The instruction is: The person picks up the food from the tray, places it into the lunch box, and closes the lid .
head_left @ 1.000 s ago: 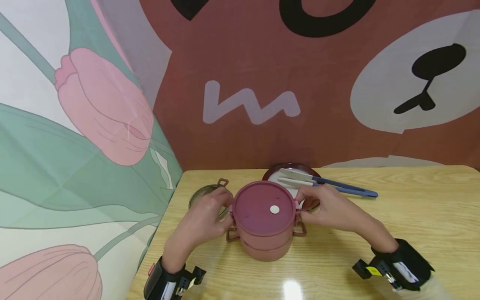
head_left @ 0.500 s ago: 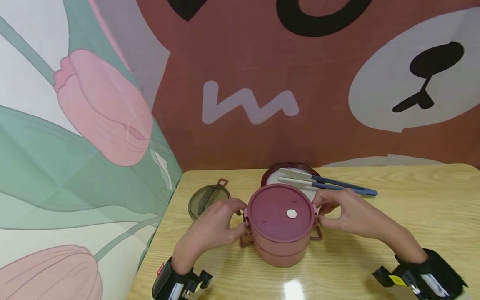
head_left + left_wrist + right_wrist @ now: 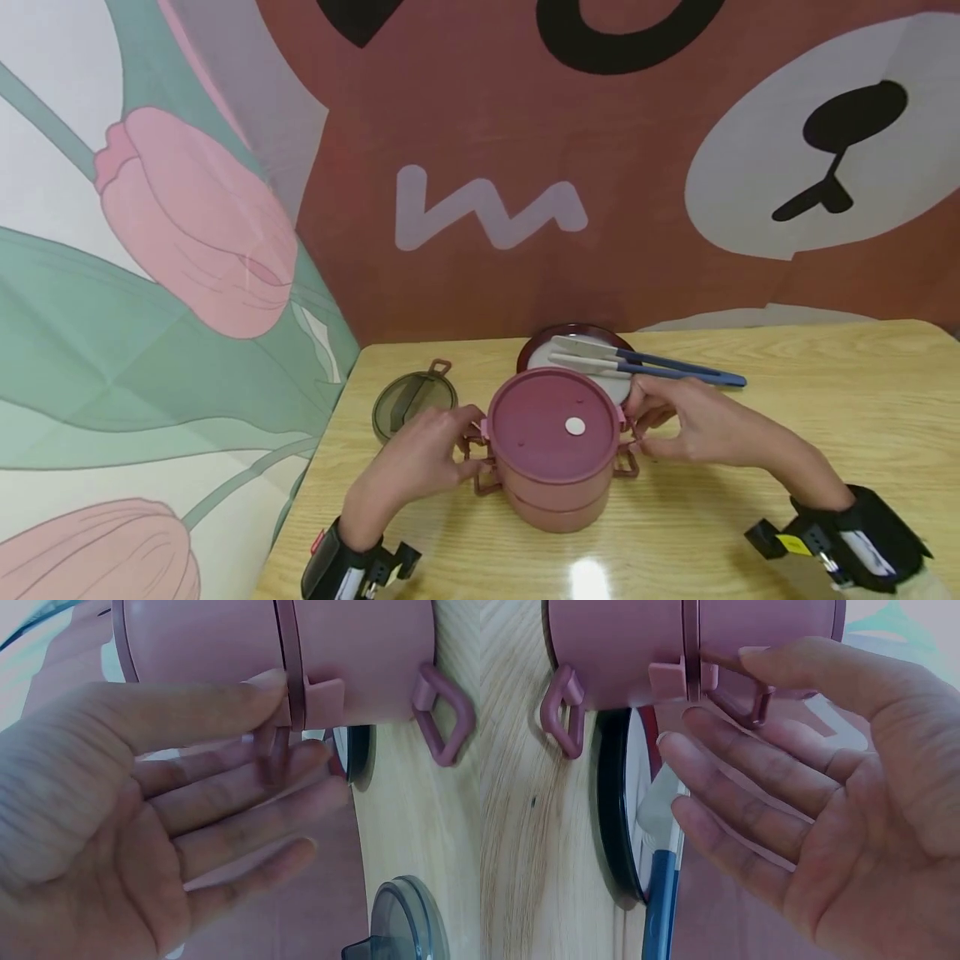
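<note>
A pink two-tier pot (image 3: 551,454) stands upright on the wooden table, its flat lid (image 3: 532,408) marked with a white dot. My left hand (image 3: 412,467) is at the pot's left side. In the left wrist view the thumb lies against the upper handle (image 3: 274,769), with the fingers behind it. On the other side my right hand (image 3: 697,421) pinches the matching upper handle (image 3: 759,709) between thumb and fingers. Below the hands, the lower handles (image 3: 450,731) stick out free. The pot's far side is hidden in the head view.
A round see-through lid (image 3: 386,408) with a pink loop lies at the left, close to my left hand. Behind the pot, blue-handled tongs (image 3: 682,369) rest across a dark-rimmed plate (image 3: 527,354). A printed cloth (image 3: 487,283) rises at the table's back edge.
The pot and both hands have moved to the right and a little nearer, away from the see-through lid, which shows more. Over the last half second they hardly shift.
</note>
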Demonstrator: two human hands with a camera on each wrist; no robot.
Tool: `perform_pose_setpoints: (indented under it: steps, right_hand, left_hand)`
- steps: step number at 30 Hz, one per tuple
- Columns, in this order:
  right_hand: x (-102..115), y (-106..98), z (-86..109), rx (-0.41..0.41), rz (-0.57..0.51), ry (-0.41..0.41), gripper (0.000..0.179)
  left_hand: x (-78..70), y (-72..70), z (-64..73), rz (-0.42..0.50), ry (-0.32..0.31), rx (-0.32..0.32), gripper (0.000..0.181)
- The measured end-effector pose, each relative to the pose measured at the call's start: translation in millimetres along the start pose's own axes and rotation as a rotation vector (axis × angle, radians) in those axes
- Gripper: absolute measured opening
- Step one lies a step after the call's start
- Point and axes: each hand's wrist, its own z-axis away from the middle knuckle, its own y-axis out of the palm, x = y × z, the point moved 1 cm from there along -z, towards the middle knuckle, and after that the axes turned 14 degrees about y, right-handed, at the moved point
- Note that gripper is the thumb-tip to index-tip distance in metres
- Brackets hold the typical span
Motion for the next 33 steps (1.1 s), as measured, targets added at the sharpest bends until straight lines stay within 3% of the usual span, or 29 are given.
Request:
perform_pose_setpoints:
  steps: [7, 10, 18, 26, 33]
  right_hand:
    - [-11.5, 8.6, -7.5, 0.116, 0.028, 0.024, 0.022]
    - [-12.9, 15.3, -12.0, 0.12, 0.006, 0.0, 0.024]
    - [-13.2, 22.3, -18.0, 0.108, -0.011, -0.021, 0.021]
    - [-11.8, 18.3, -17.1, 0.084, 0.067, -0.032, 0.018]
    - [-9.7, 15.6, -16.1, 0.077, 0.047, -0.017, 0.019]
  left_hand:
    - [2.9, 10.6, -2.4, 0.042, 0.02, 0.084, 0.02]
    - [2.8, 13.7, -3.8, 0.048, 0.016, 0.094, 0.022]
    - [3.1, 19.6, -6.1, 0.134, 0.018, 0.093, 0.024]
    - [6.5, 13.4, -0.6, 0.116, -0.037, 0.077, 0.031]
    - [7.5, 15.4, -5.0, 0.072, 0.008, 0.039, 0.027]
